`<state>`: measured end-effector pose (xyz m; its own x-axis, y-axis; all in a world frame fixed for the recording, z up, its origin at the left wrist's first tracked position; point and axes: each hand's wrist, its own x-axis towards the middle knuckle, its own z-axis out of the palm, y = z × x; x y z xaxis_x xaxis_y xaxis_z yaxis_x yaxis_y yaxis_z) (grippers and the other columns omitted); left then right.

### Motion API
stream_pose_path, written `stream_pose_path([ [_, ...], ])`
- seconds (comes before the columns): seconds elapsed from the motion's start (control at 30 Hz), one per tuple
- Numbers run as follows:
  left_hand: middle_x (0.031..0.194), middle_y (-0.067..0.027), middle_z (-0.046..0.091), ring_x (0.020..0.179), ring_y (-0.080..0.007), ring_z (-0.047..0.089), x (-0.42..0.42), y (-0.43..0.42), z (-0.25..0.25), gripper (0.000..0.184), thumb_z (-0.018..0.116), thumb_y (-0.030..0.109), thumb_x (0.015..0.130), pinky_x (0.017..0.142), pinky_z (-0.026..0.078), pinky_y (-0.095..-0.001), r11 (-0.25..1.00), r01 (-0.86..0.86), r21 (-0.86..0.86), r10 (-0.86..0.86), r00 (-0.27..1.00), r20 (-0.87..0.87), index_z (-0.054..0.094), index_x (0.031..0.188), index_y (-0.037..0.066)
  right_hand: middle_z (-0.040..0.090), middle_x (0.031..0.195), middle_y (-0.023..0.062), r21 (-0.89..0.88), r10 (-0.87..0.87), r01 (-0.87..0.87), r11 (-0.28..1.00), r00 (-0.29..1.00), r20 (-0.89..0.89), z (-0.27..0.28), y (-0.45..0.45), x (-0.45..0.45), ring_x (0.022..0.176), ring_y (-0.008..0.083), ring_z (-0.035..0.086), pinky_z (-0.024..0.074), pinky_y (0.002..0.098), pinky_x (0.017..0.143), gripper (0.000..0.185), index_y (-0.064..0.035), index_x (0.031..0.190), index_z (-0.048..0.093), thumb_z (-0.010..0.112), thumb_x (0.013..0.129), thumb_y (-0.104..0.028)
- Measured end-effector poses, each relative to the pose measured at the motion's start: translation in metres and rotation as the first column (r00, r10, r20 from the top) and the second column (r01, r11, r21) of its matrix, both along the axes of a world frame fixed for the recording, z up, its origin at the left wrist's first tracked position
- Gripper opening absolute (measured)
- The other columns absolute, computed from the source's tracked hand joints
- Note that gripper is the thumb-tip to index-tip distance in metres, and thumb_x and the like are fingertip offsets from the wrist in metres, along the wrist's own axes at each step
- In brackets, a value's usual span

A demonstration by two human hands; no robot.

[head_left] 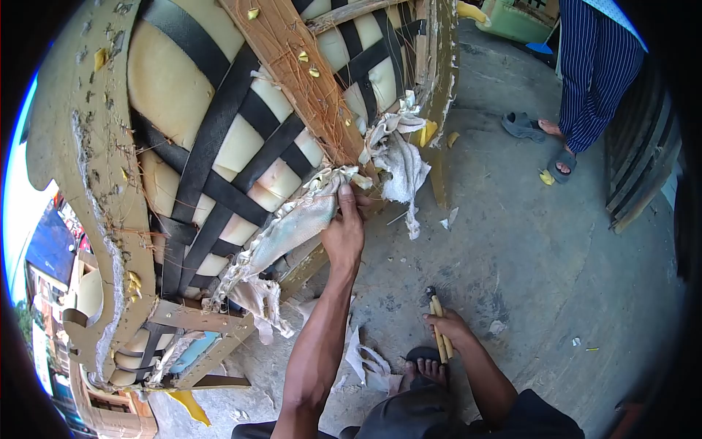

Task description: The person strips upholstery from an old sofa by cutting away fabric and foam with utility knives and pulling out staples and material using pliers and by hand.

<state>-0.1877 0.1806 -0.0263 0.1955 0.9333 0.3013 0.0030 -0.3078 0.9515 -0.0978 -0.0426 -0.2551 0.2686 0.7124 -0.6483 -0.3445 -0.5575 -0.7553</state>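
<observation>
My left hand [345, 230] is closed on a torn strip of pale fabric [292, 233], its thumb pressed on the strip's upper end. The strip's ragged edge runs along the bottom of an upended sofa frame [168, 314], over black webbing straps [234, 197] and cream foam [186, 88]. Another loose scrap of whitish cloth [398, 172] hangs beside the hand from the frame. Lower down, away from the frame, my right hand [453, 327] grips a pair of pincers [439, 322] by their yellowish handles. Their dark head points up and away from me.
A wooden rail [303, 73] with loose fibres crosses the frame. Fabric scraps [365, 358] lie on the concrete floor [512, 271] near my foot. At the upper right stands another person in striped trousers [596, 73] and sandals, beside dark ribbed panels [643, 161].
</observation>
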Motion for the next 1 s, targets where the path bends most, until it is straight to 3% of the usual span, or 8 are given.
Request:
stream_pose_path([
  [0.1, 0.069, -0.0096, 0.066, 0.057, -0.0170, 0.058, 0.007, -0.003, 0.031, 0.051, 0.057, 0.050, 0.100, 0.054, 0.046, -0.0320, 0.963, 0.035, -0.268, 0.034, 0.968, 0.249, 0.066, 0.085, 0.002, 0.058, 0.077, 0.0012, 0.075, 0.020, -0.017, 0.997, 0.999, -0.032, 0.032, 0.008, 0.004, 0.065, 0.0109, 0.057, 0.0499, 0.0278, 0.058, 0.017, -0.0043, 0.099, 0.060, 0.067, 0.095, -0.019],
  [0.2, 0.065, -0.0075, 0.062, 0.057, -0.0163, 0.056, 0.006, 0.000, 0.024, 0.045, 0.056, 0.043, 0.102, 0.054, 0.045, -0.0318, 0.974, 0.024, -0.225, 0.018, 0.983, 0.183, 0.063, 0.082, 0.003, 0.058, 0.078, 0.0008, 0.176, 0.051, -0.048, 0.983, 0.999, -0.009, 0.076, 0.024, 0.006, 0.066, 0.0101, 0.057, 0.0499, 0.0272, 0.060, 0.017, -0.0039, 0.101, 0.060, 0.067, 0.095, -0.018],
  [0.43, 0.067, -0.0056, 0.057, 0.063, -0.0210, 0.053, -0.023, 0.016, -0.001, 0.044, 0.050, 0.037, 0.106, 0.061, 0.045, -0.0373, 0.978, 0.039, 0.203, 0.010, 0.972, -0.235, 0.062, 0.088, -0.001, 0.057, 0.078, 0.0008, 0.412, 0.107, -0.144, 0.900, 0.988, 0.112, 0.153, 0.058, 0.004, 0.069, 0.0094, 0.057, 0.0496, 0.0266, 0.063, 0.015, -0.0038, 0.104, 0.060, 0.065, 0.095, -0.015],
  [0.63, 0.069, -0.0052, 0.061, 0.063, -0.0124, 0.054, 0.002, -0.009, 0.037, 0.045, 0.051, 0.043, 0.105, 0.057, 0.043, -0.0310, 0.933, 0.039, -0.357, 0.024, 0.985, 0.170, 0.063, 0.087, 0.003, 0.059, 0.084, 0.0016, 0.465, 0.068, -0.109, 0.878, 0.992, 0.104, 0.176, 0.056, 0.008, 0.073, 0.0102, 0.059, 0.0502, 0.0265, 0.065, 0.017, -0.0026, 0.107, 0.060, 0.065, 0.095, -0.014],
  [0.7, 0.069, -0.0070, 0.062, 0.062, -0.0171, 0.055, 0.006, -0.006, 0.029, 0.046, 0.049, 0.041, 0.106, 0.059, 0.045, -0.0349, 0.937, -0.001, -0.348, 0.079, 0.974, 0.210, 0.063, 0.087, 0.001, 0.059, 0.088, 0.0021, 0.453, 0.057, -0.114, 0.884, 0.989, 0.138, 0.179, 0.061, 0.012, 0.078, 0.0106, 0.059, 0.0502, 0.0271, 0.068, 0.020, -0.0028, 0.111, 0.060, 0.065, 0.095, -0.014],
  [0.8, 0.086, -0.0172, 0.068, 0.078, -0.0316, 0.064, -0.012, 0.005, 0.010, 0.040, 0.046, 0.032, 0.107, 0.075, 0.049, -0.0444, 0.991, -0.063, 0.116, 0.097, 0.945, -0.313, 0.065, 0.099, -0.001, 0.060, 0.096, 0.0026, 0.467, 0.086, -0.209, 0.859, 0.959, 0.271, 0.197, 0.075, 0.019, 0.086, 0.0115, 0.057, 0.0495, 0.0285, 0.076, 0.028, -0.0031, 0.121, 0.059, 0.064, 0.095, -0.013],
  [0.9, 0.099, -0.0213, 0.068, 0.093, -0.0367, 0.063, -0.015, 0.004, 0.001, 0.040, 0.045, 0.032, 0.107, 0.087, 0.047, -0.0463, 0.966, -0.083, 0.244, 0.145, 0.957, -0.252, 0.066, 0.106, -0.002, 0.061, 0.102, 0.0044, 0.458, 0.137, -0.349, 0.818, 0.890, 0.434, 0.227, 0.094, 0.019, 0.095, 0.0139, 0.056, 0.0465, 0.0313, 0.088, 0.047, -0.0032, 0.139, 0.050, 0.063, 0.096, -0.014],
  [1.0, 0.101, -0.0199, 0.065, 0.096, -0.0348, 0.059, -0.012, 0.005, -0.004, 0.039, 0.045, 0.033, 0.107, 0.090, 0.044, -0.0453, 0.939, -0.094, 0.332, 0.172, 0.961, -0.215, 0.065, 0.111, -0.001, 0.055, 0.136, 0.0298, 0.435, 0.122, -0.514, 0.740, 0.737, 0.664, 0.240, 0.122, 0.016, 0.130, 0.0409, 0.053, 0.0395, 0.0428, 0.110, 0.063, -0.0014, 0.150, 0.037, 0.060, 0.095, -0.019],
])
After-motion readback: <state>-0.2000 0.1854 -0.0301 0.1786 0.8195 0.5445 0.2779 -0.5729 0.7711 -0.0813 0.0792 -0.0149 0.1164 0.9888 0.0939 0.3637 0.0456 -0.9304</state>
